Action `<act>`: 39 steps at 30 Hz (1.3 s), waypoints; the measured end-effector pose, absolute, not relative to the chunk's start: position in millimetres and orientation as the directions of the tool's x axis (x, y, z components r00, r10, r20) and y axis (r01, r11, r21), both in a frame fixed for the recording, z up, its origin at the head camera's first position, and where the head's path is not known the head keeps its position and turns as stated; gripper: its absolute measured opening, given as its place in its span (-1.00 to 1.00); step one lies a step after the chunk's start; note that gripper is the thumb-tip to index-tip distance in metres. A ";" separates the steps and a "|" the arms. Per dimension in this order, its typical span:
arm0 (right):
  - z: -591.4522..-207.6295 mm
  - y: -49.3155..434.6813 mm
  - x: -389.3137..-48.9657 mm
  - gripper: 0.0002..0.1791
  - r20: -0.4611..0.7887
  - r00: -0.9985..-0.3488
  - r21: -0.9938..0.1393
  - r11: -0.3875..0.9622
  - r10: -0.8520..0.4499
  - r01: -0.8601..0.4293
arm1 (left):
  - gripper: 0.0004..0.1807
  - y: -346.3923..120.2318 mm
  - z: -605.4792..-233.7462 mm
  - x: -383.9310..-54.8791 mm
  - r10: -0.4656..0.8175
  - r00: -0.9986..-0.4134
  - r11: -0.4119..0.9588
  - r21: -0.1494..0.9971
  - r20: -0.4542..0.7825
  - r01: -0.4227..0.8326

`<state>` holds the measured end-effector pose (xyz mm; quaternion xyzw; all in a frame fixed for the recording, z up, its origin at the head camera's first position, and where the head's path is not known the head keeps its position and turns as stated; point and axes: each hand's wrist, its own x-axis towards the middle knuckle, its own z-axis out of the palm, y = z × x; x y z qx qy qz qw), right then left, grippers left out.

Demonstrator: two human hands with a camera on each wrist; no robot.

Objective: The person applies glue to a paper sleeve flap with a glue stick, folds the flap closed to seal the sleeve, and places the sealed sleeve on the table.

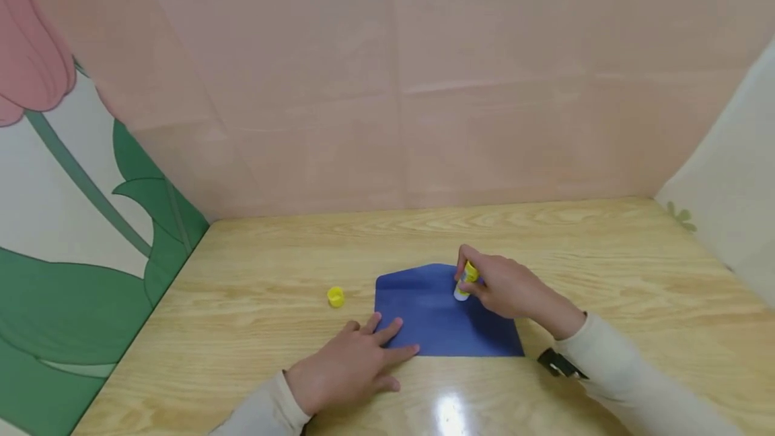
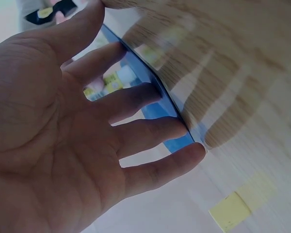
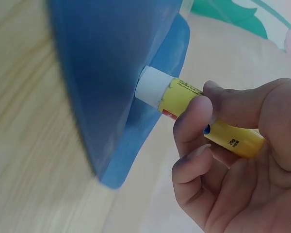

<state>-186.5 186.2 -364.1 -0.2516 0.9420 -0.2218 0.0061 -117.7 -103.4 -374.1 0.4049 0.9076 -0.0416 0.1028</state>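
Nearest, at lower centre of the frame, the left hand (image 1: 354,369) lies flat, fingers spread, pinning the paper's (image 1: 445,315) near-left corner to the table (image 1: 242,328). Beyond it, right of centre, the right hand (image 1: 505,288) has its fingers curled round the glue stick (image 1: 466,281), white tip down on the paper's far edge, stick tilted toward the wrist. Farther left sits the cap (image 1: 336,297), apart.

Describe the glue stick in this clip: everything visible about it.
The glue stick is a small yellow tube with printed labelling, a red mark and a white tip, seemingly plastic. Its cap is off; a yellow cap lies apart on the wooden table. The right hand grips the barrel with curled fingers, tilting it so the white tip presses on the blue envelope, near its flap's right edge. The left hand rests on the envelope's near left corner.
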 end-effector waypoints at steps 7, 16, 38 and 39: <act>-365.3 208.6 -183.0 -0.80 0.104 -0.884 -0.421 0.785 -0.456 -0.455 | -0.40 -106.0 -376.3 -118.5 0.725 -0.651 0.673 0.027 -0.224 0.739; -363.9 235.3 -175.0 -0.81 0.126 -0.892 -0.421 0.791 -0.434 -0.444 | -0.40 -105.2 -377.0 -119.2 0.749 -0.628 0.647 0.033 -0.209 0.761; -334.9 239.2 -165.0 -0.79 0.164 -0.917 -0.600 0.701 -0.363 -0.385 | -0.40 -104.9 -375.7 -118.2 0.737 -0.637 0.656 0.015 -0.226 0.754; -335.9 235.0 -164.2 -0.78 0.160 -0.919 -0.624 0.684 -0.361 -0.377 | -0.40 -105.0 -375.8 -118.5 0.738 -0.637 0.657 0.019 -0.224 0.754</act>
